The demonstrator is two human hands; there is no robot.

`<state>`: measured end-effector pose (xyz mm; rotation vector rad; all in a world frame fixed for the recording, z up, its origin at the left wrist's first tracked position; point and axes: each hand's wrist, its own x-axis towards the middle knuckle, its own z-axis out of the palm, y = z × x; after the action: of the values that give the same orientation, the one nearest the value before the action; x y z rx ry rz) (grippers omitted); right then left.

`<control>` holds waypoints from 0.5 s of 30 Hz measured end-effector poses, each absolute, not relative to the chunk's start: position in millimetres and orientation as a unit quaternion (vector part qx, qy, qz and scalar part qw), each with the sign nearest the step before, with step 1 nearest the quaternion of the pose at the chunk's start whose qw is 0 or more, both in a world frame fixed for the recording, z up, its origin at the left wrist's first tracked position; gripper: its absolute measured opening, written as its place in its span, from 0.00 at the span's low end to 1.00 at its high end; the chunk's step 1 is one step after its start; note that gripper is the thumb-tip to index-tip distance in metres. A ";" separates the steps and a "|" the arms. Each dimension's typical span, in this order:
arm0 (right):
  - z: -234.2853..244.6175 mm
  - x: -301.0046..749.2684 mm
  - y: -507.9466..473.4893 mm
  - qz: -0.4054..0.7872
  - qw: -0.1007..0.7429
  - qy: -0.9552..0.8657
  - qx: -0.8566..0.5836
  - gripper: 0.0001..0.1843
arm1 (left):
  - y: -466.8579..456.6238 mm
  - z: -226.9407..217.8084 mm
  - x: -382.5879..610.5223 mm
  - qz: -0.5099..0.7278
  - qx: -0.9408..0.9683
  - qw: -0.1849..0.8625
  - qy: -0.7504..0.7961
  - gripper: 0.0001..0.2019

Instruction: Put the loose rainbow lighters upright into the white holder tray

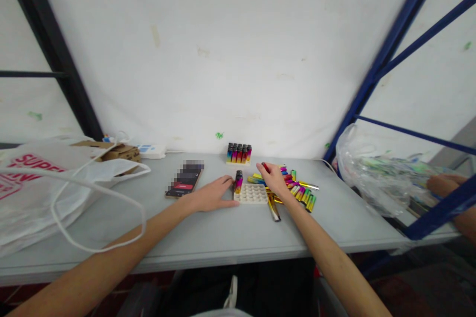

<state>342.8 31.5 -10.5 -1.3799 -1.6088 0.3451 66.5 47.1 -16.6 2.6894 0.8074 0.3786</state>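
A white tray [256, 194] with rows of round holes lies on the table, with a few colourful lighters [238, 184] upright at its left end. My left hand [213, 194] rests at the tray's left edge, thumb and fingers apart, holding nothing. Between the closed fingers of my right hand [274, 179] is a dark red lighter [265, 167], mostly hidden by the hand. That hand is above a loose pile of shiny multicoloured lighters [305, 197] to the right of the tray. Behind the tray, a second holder is filled with upright black-topped lighters [239, 153].
A phone [186, 178] lies left of my left hand. A white plastic bag [40, 178] and a cardboard box [121, 152] occupy the table's left side. Blue shelf posts [366, 89] and clear plastic bags [375, 178] stand right. Another person's hand [444, 185] shows at far right.
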 end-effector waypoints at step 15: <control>-5.7 343.5 28.3 0.122 0.459 -0.684 -0.554 0.27 | 44.8 -17.0 67.1 0.125 0.938 0.144 0.290 0.38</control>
<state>343.5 28.3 -5.7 -1.3639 -1.6850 0.3001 67.1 44.8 -17.0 2.7040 0.8375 0.3597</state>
